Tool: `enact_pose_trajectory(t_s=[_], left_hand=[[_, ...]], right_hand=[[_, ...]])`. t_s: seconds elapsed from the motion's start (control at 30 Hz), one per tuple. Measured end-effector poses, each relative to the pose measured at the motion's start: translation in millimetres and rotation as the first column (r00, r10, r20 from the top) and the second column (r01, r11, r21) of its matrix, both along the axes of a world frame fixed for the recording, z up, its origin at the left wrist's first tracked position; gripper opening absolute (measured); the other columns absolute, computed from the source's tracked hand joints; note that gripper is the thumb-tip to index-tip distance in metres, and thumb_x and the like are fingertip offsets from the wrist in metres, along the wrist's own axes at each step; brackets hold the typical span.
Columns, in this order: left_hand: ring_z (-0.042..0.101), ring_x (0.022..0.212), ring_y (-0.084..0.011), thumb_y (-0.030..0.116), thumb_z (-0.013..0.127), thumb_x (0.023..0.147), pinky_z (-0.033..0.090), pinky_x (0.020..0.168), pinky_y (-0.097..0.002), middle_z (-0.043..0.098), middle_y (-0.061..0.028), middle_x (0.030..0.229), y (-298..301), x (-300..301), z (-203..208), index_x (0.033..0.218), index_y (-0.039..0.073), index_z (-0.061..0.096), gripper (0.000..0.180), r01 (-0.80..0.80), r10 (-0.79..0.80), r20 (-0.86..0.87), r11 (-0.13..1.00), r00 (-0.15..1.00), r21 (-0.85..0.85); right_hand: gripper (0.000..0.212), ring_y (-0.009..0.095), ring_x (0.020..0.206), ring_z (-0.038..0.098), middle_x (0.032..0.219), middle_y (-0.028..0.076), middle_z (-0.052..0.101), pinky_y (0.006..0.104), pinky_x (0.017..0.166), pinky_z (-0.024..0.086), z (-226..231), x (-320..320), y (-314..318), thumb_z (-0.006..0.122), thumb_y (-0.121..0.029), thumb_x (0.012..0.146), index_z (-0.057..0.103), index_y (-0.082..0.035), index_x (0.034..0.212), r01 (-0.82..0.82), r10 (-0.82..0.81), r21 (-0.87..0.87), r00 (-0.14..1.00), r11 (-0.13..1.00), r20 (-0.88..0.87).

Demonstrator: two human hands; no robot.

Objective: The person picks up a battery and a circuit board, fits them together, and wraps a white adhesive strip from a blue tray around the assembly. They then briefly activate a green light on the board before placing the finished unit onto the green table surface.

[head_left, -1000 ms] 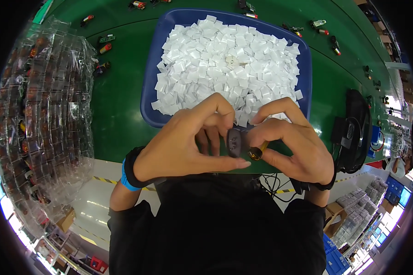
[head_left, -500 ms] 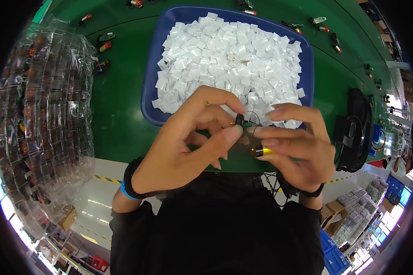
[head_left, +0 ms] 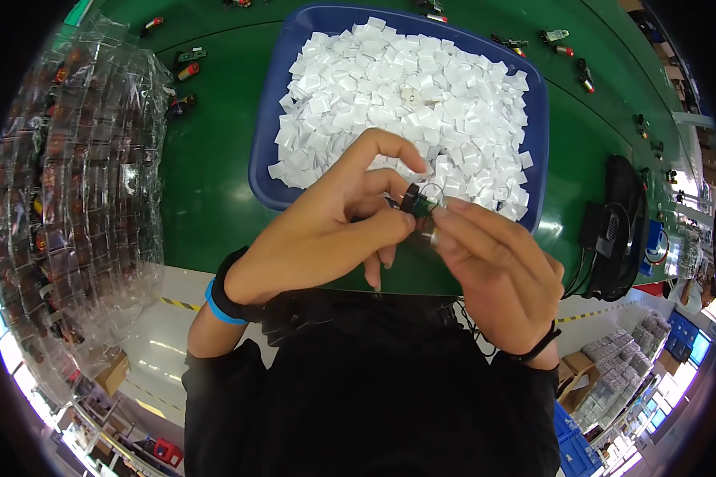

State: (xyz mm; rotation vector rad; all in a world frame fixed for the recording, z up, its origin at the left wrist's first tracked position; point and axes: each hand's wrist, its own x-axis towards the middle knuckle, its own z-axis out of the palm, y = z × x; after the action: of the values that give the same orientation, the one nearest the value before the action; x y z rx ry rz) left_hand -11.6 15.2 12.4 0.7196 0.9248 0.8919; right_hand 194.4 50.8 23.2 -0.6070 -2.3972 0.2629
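Just past the table's near edge, my left hand (head_left: 326, 242) pinches the black end of a small circuit board (head_left: 424, 207) between thumb and fingers. A thin dark wire loops up from the green part of the board. Against its other end, my right hand (head_left: 501, 266) has its thumb and fingertips pressed together; what exactly they grip is partly hidden. Both hands are over the near side of a blue tray (head_left: 262, 163). Heaped in the tray are many small white square pieces (head_left: 410, 127).
Left stands a tall stack of clear plastic blister trays (head_left: 79, 191) with parts inside. Small boards with red-orange cylinders, one circuit board (head_left: 189, 56) among them, lie scattered across the green table (head_left: 207, 230). A black bag-like case (head_left: 616, 222) with cables is at right.
My right hand has turned inward and its fingers have closed against the board. The yellow cylinder that hung below it is now out of sight. The board has tilted slightly.
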Motion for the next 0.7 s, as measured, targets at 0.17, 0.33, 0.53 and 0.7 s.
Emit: enact_pose_trajectory(t_s=[0.17,0.33,0.53,0.7], left_hand=[[0.062,0.071,-0.0110,0.001,0.052,0.095,0.057,0.061,-0.0248,0.059,-0.0049,0.092,0.5,4.7,-2.8,0.128,0.002,0.050,0.033,0.038,-0.039,-0.019,0.998,0.999,-0.047],[0.064,0.077,-0.0119,-0.003,0.056,0.094,0.059,0.068,-0.0267,0.059,-0.0062,0.094,-7.2,11.7,-11.4,0.129,0.000,0.051,0.036,-0.004,0.040,-0.224,0.987,0.974,0.159],[0.067,0.080,-0.0116,0.007,0.066,0.094,0.056,0.068,-0.0262,0.065,-0.0095,0.103,-4.1,6.7,-4.7,0.122,-0.001,0.057,0.031,0.031,0.009,-0.241,0.987,0.970,0.160],[0.067,0.084,-0.0131,0.008,0.068,0.093,0.059,0.070,-0.0280,0.066,-0.0127,0.107,-4.9,3.9,-7.7,0.122,0.000,0.059,0.031,-0.119,0.153,-0.139,0.966,0.978,0.228]], right_hand=[[0.024,0.026,0.085,0.073,0.096,0.015,0.074,0.0312,0.072,0.059,-2.5,-0.3,2.8,0.078,0.011,0.070,0.067,0.002,0.089,0.067,-0.091,-0.240,0.992,0.968,-0.090],[0.025,0.027,0.086,0.073,0.095,0.016,0.074,0.0305,0.073,0.058,-5.6,-2.9,7.2,0.075,0.014,0.070,0.066,0.002,0.089,0.084,-0.132,-0.328,0.983,0.941,-0.126],[0.026,0.027,0.089,0.072,0.091,0.015,0.074,0.0300,0.074,0.057,-0.1,-3.8,12.6,0.075,0.016,0.070,0.067,0.002,0.090,0.101,-0.138,-0.258,0.982,0.961,-0.131],[0.036,0.032,0.102,0.067,0.110,0.015,0.069,0.0340,0.081,0.056,11.1,-5.7,10.6,0.080,0.009,0.068,0.067,0.000,0.100,0.129,-0.154,-0.175,0.978,0.976,-0.138]])
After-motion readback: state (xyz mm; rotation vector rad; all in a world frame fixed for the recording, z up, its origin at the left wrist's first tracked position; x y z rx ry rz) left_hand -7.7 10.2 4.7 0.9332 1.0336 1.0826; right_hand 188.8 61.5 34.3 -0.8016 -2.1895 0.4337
